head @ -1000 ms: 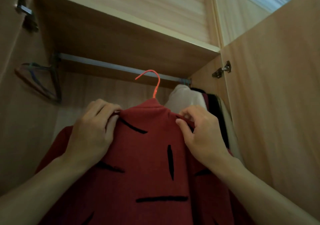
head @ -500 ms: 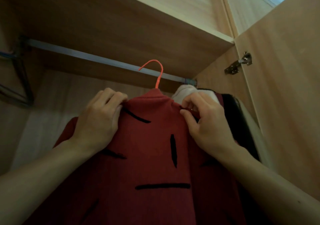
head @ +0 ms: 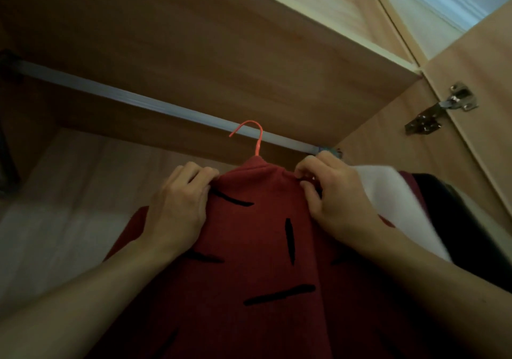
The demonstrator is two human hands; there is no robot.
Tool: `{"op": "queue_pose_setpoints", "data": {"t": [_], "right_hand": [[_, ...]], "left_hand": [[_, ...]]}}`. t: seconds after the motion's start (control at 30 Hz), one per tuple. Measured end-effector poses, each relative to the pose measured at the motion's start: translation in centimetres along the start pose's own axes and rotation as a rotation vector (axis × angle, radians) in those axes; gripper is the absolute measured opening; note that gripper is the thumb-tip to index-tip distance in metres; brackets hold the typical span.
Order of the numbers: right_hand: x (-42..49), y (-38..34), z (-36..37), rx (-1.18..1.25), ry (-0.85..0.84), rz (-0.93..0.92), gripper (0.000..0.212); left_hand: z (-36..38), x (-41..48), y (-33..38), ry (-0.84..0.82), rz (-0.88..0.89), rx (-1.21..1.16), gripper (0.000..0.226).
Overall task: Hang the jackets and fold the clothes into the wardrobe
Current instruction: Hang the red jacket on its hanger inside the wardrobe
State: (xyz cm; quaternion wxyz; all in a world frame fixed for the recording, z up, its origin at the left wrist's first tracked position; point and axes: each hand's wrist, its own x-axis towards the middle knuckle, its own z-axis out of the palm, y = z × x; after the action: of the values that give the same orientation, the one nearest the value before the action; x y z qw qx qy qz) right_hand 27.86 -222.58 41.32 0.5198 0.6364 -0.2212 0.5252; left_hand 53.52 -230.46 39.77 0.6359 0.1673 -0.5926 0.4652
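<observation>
No readable text — no labels, brands, numbers.

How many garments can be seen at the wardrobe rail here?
4: the red garment on the orange hanger in the middle, then to its right a white garment, a maroon sliver and a black garment. More may be hidden behind.

rail — runs left to right under wooden shelf | orange hanger hook at rail — contact unclear | white garment, dark garments below rail's right end
</observation>
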Motion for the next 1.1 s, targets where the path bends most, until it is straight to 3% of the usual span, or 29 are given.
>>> {"op": "queue_pose_setpoints", "data": {"t": [0.17,0.43,0.6,0.67,0.7,0.83,0.9,0.97,1.03,1.1], "right_hand": [[4.3,4.0,1.8,-0.118,-0.047,-0.023,0.016],[7.8,7.3,4.1,-0.260,-0.163,0.128,0.008],[8.0,8.6,4.2,-0.358,-0.260,0.185,0.012],[6.7,9.7,4.2,-0.423,-0.305,0.194,0.013],[5.7,10.2,4.2,-0.458,-0.323,0.181,0.012],[3.0,11.5,4.4,-0.588,-0.357,0.050,0.008],[2.4,11.0,4.5,-0.677,-0.408,0.035,0.021],[1.2,9.5,4.3,-0.780,-0.511,0.104,0.057],[-1.1,7.9,3.7,-0.865,-0.689,0.131,0.093],[-3.5,6.9,3.1,-0.932,-0.876,0.118,0.102]], "left_hand": [[5.3,4.2,-2.4,0.001,0.005,-0.058,0.021],[13.8,8.2,-5.1,-0.077,-0.006,-0.072,0.019],[19.1,8.6,-4.7,-0.155,-0.060,-0.078,0.031],[20.7,7.6,-3.2,-0.205,-0.061,-0.130,0.021],[21.6,6.7,-2.2,-0.211,-0.077,-0.192,0.017],[24.3,2.2,2.7,-0.208,-0.333,-0.430,0.045],[25.0,-0.1,4.9,-0.355,-0.458,-0.512,0.065],[25.1,-1.6,6.4,-0.498,-0.510,-0.539,0.077],[25.2,-2.9,7.7,-0.568,-0.541,-0.575,0.071],[25.5,-3.6,8.8,-0.592,-0.566,-0.625,0.070]]}}
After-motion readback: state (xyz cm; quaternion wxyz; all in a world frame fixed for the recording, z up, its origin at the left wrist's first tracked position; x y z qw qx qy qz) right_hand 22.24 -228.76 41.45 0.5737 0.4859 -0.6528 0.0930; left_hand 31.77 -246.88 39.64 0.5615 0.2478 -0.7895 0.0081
